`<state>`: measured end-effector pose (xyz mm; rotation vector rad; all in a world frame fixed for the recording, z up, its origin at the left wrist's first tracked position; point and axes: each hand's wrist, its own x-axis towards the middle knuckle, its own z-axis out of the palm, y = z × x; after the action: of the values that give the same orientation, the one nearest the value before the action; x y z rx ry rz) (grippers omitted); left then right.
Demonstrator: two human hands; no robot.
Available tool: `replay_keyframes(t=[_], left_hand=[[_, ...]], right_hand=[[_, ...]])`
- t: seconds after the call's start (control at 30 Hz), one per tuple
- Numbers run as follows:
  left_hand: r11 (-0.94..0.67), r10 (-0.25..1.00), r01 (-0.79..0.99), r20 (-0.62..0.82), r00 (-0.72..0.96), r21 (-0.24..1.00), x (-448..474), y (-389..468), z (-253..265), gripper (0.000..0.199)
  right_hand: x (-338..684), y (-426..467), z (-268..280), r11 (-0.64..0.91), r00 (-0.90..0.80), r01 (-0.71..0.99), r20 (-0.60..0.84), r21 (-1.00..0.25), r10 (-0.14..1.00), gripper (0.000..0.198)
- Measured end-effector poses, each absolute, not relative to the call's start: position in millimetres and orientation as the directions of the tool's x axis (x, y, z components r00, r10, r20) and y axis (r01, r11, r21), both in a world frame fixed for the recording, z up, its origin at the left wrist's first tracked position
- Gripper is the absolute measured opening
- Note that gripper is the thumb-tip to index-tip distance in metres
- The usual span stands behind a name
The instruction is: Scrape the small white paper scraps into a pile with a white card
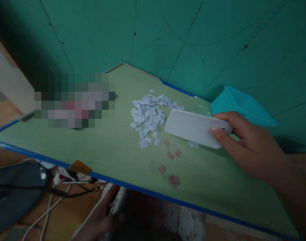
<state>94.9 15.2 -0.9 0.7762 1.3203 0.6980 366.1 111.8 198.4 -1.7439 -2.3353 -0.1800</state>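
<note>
My right hand (243, 144) grips the narrow end of a flat white scoop (193, 129), thumb on top beside a small hole. Its broad end lies at the right edge of a pile of small white paper squares (147, 115) on the green table (112, 147). More squares trail behind the scoop, and a few lie under its near edge. Several reddish translucent squares (178, 153) are scattered nearer the front edge. Below the table, my left hand (102, 222) is in shadow beside a white-edged surface; its fingers are too dim to read.
A turquoise bag (240, 105) stands at the table's back right, against the green wall (168, 40). A blurred-out patch (77, 105) covers something at the left. Below are a dark round object (14, 197), white cables (46, 214) and a black strap (62, 193).
</note>
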Motion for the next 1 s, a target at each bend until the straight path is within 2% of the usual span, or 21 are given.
replay_keyframes(t=[0.2,0.37,0.57,0.67,0.73,0.83,1.0], left_hand=[[0.572,0.797,-0.038,-0.545,0.258,0.819,93,15,-15,0.063],[0.531,0.838,-0.041,-0.518,0.171,0.846,93,13,-19,0.067],[0.537,0.842,-0.105,-0.524,0.129,0.837,97,18,-5,0.064],[0.495,0.869,-0.046,-0.493,0.048,0.868,97,16,-12,0.062],[0.471,0.882,-0.058,-0.469,0.051,0.88,96,14,-20,0.063],[0.467,0.884,-0.091,-0.461,0.078,0.88,94,13,-26,0.065],[0.499,0.866,-0.043,-0.496,0.062,0.866,94,15,-16,0.063]], right_hand=[[349,120,197,0.304,-0.28,0.952,0.315,-0.028,0.907,0.025],[354,120,195,0.294,-0.273,0.954,0.233,-0.063,0.933,0.029],[374,110,204,0.228,-0.207,0.972,0.243,-0.062,0.948,0.023],[368,112,205,0.266,-0.24,0.963,0.294,-0.05,0.925,0.022],[359,116,202,0.297,-0.27,0.954,0.306,-0.046,0.913,0.022],[349,122,197,0.33,-0.309,0.944,0.28,-0.029,0.909,0.024],[358,120,200,0.339,-0.327,0.941,0.217,-0.019,0.92,0.028]])
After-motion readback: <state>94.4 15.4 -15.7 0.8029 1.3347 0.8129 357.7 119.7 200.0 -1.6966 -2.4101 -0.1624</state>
